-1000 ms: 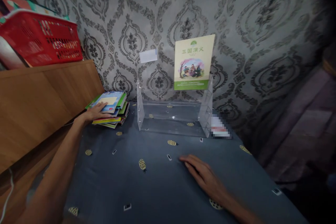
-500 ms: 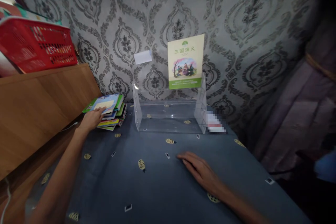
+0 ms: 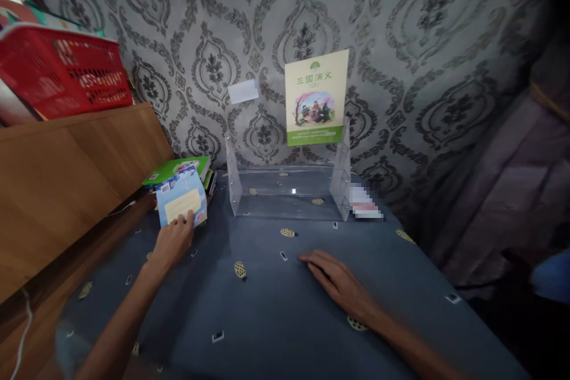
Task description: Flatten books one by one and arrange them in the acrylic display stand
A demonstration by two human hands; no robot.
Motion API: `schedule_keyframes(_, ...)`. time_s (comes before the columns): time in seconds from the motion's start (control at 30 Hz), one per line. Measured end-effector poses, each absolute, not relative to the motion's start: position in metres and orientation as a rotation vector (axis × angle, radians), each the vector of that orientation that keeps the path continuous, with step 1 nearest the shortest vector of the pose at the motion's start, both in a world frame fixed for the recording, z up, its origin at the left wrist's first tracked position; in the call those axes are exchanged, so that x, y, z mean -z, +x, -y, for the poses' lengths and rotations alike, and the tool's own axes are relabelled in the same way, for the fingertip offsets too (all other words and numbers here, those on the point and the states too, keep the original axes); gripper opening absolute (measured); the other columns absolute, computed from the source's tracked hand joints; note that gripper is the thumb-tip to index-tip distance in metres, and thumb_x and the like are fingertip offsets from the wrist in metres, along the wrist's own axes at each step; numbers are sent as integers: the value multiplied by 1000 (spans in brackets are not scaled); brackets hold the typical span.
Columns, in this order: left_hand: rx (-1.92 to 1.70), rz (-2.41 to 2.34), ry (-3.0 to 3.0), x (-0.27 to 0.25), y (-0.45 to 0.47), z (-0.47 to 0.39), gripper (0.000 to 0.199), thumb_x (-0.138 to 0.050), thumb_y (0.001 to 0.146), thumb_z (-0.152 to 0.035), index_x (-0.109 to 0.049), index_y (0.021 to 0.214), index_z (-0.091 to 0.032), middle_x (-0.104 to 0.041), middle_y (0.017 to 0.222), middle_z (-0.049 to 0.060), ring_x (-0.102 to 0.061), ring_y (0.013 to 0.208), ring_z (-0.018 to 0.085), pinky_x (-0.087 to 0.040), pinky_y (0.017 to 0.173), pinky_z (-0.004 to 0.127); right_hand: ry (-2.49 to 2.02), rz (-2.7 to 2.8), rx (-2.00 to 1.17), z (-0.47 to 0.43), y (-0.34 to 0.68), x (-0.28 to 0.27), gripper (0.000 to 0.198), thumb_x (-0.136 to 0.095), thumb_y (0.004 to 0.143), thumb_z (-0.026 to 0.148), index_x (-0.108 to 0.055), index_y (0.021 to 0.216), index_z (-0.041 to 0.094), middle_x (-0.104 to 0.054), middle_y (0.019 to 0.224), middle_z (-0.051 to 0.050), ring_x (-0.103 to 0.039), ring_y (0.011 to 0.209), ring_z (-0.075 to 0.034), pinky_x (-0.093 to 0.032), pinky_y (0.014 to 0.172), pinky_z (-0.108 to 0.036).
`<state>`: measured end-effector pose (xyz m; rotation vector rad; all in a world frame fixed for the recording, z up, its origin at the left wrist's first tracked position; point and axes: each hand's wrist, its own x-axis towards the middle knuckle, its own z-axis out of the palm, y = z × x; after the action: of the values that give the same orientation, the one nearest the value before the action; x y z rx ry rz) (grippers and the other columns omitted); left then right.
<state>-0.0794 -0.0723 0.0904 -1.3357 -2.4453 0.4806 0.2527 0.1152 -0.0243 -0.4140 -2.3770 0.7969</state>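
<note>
My left hand (image 3: 176,237) grips the near edge of a light-blue book (image 3: 181,196) with a pale yellow panel, its fingers on the cover and the thumb hidden. That book is tilted off the front of a stack, where a green book (image 3: 184,167) lies on top. My right hand (image 3: 333,279) rests on the dark blue tablecloth (image 3: 267,309), fingers stretched out and holding nothing. Beyond the hands stands a clear acrylic rack (image 3: 285,208) with tiered shelves. A cream and green book (image 3: 316,101) is upright at the rack's back right.
A red basket (image 3: 89,74) sits on a wooden board (image 3: 80,160) at the left. Against the patterned wall is a small white paper (image 3: 243,92). A blurred-out flat item (image 3: 364,202) lies right of the rack. Curtains (image 3: 494,190) hang at the far right.
My left hand has drawn the light-blue book off the stack toward me and slightly right, uncovering the green book. The right hand stays in place on the cloth.
</note>
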Motion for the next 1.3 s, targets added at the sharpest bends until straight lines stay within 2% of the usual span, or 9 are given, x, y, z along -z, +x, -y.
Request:
schedule_keyframes(0.27, -550, 2610, -1458, -78, -21, 95, 46, -34, 101, -18, -43, 146, -11, -70, 118, 20, -73, 101, 31, -57, 77, 39, -369, 2391, -804, -117, 251, 26, 34, -39, 104, 31, -69, 118, 23, -72, 110, -10, -69, 103, -24, -58, 92, -43)
schedule_keyframes(0.37, -544, 2678, -1607, -80, 7, 102, 38, -38, 102, -25, -60, 131, -14, -74, 110, 18, -73, 101, 35, -56, 79, 43, -356, 2396, -790, -116, 251, 22, 33, -40, 103, 29, -69, 117, 24, -73, 109, -10, -69, 103, -24, -58, 92, -43)
schedule_keyframes(0.47, -314, 2671, -1894, -83, 22, 106, 36, -41, 103, -38, -69, 114, -19, -76, 106, 13, -72, 104, 34, -54, 84, 44, -342, 2415, -790, -116, 251, 23, 32, -40, 103, 27, -69, 117, 24, -72, 107, -9, -69, 102, -24, -59, 91, -42)
schedule_keyframes(0.57, 54, 2659, -1970, -76, 7, 103, 38, -42, 102, -43, -68, 124, -26, -75, 117, 8, -69, 112, 27, -52, 93, 38, -368, 2432, -780, -118, 252, 28, 31, -41, 103, 28, -68, 118, 22, -72, 113, -10, -68, 108, -25, -56, 97, -46)
schedule_keyframes(0.63, 179, 2617, -1807, -61, -21, 98, 40, -39, 102, -38, -65, 129, -24, -70, 128, 10, -65, 119, 26, -48, 103, 39, -388, 2448, -772, -119, 253, 31, 31, -42, 103, 29, -67, 120, 22, -71, 117, -11, -66, 113, -25, -54, 100, -48)
schedule_keyframes(0.77, 195, 2707, -1256, -15, -88, 89, 57, -37, 99, -42, -50, 146, -12, -51, 150, 21, -49, 138, 38, -42, 109, 56, -348, 2449, -769, -118, 253, 31, 31, -41, 104, 26, -67, 119, 22, -71, 116, -11, -66, 111, -24, -54, 100, -46)
schedule_keyframes(0.93, 296, 2655, -1295, 35, -131, 91, 61, -35, 96, -46, -52, 145, -13, -54, 148, 18, -38, 147, 35, -32, 118, 57, -320, 2431, -713, -113, 250, 27, 27, -44, 102, 23, -67, 116, 20, -72, 111, -10, -67, 105, -22, -55, 96, -41)
schedule_keyframes(1.13, 440, 2557, -1470, 50, -115, 94, 67, -31, 96, -52, -54, 144, -11, -46, 154, 20, -29, 151, 39, -29, 120, 59, -365, 2470, -649, -108, 248, 26, 24, -49, 101, 23, -68, 116, 21, -72, 116, -9, -66, 113, -22, -53, 101, -40)
schedule_keyframes(1.3, 560, 2436, -1704, 51, -65, 81, 59, -37, 98, -52, -54, 145, -21, -44, 158, 12, -28, 152, 34, -32, 120, 58, -381, 2464, -636, -106, 250, 26, 25, -50, 102, 24, -66, 121, 19, -71, 118, -10, -64, 116, -22, -51, 104, -39)
